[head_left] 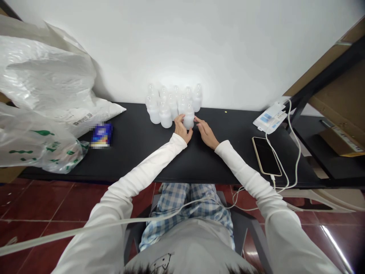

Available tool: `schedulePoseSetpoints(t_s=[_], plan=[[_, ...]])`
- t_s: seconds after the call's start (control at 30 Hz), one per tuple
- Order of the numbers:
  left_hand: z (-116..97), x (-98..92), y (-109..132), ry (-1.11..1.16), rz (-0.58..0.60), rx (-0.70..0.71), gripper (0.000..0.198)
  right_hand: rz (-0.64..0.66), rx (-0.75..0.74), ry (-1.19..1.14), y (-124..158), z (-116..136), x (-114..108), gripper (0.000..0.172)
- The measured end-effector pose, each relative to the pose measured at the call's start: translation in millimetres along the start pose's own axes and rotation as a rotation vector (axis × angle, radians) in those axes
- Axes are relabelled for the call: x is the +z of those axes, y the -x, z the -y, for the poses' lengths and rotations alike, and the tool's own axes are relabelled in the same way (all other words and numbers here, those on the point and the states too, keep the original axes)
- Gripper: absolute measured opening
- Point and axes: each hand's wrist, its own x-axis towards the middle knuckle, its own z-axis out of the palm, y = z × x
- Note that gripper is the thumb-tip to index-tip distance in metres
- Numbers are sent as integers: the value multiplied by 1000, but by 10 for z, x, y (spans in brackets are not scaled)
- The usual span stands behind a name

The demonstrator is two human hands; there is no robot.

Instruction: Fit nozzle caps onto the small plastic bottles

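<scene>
Several small white translucent bottles [168, 102] stand in a tight cluster at the back of a black table [137, 152], against the white wall. My left hand [181, 129] has its fingers curled round the front right bottle [189, 115] of the cluster. My right hand [205, 133] reaches in from the right, fingers stretched out, with its fingertips touching the side of that same bottle. Both arms wear white sleeves.
Large plastic bags [42, 95] pile up at the table's left end, with a small blue packet [102, 135] beside them. A phone [266, 156] on a white cable and a white charger block [270, 116] lie at the right. A shelf frame [327, 76] rises at far right.
</scene>
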Motion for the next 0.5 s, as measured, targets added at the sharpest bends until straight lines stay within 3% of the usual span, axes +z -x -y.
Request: schedulePoseSetpoints(t_s=[0.1,0.3,0.4,0.5], plan=[[-11,-24,-19,-22,36,37,69,-41,164,-236,3,55,15,68],[-231,-182,-95,-281,192,101,51,-83,388,-555,-10,99,-4,99],[-308,-230,-113,-407,272,72,48,-163,435,-586,-4,106,-19,95],[-329,-257,-128,-467,362,124,48,-385,430,-427,4,94,-70,73]])
